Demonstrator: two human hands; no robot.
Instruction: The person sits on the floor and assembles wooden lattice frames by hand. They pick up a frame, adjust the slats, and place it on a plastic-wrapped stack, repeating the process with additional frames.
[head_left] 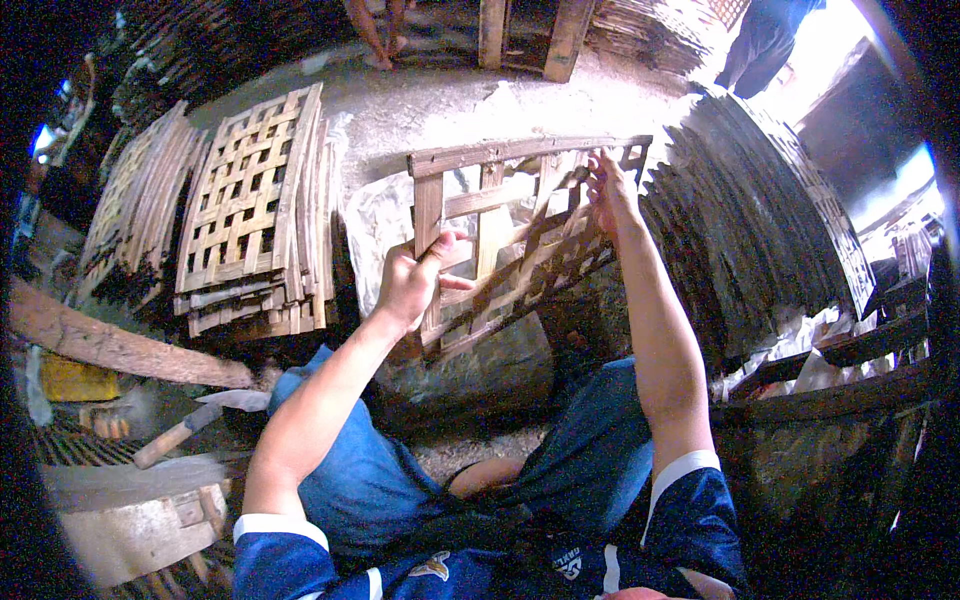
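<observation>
A wooden lattice panel is held up in front of me, tilted, with a thick rail along its far edge and crossed slats below. My left hand is closed around the slat at its left end, with the thumb and some fingers reaching through the openings. At the far right corner, the curled fingers of my right hand grip the panel just under the rail. Beneath the panel are a crumpled translucent plastic sheet and a low, dark work surface, partly hidden by the panel.
Stacked woven lattice panels stand at left, with another stack beside them. A tall stack leans at right. A wooden-handled blade lies lower left near a long plank. Other people's legs and dark trousers show beyond.
</observation>
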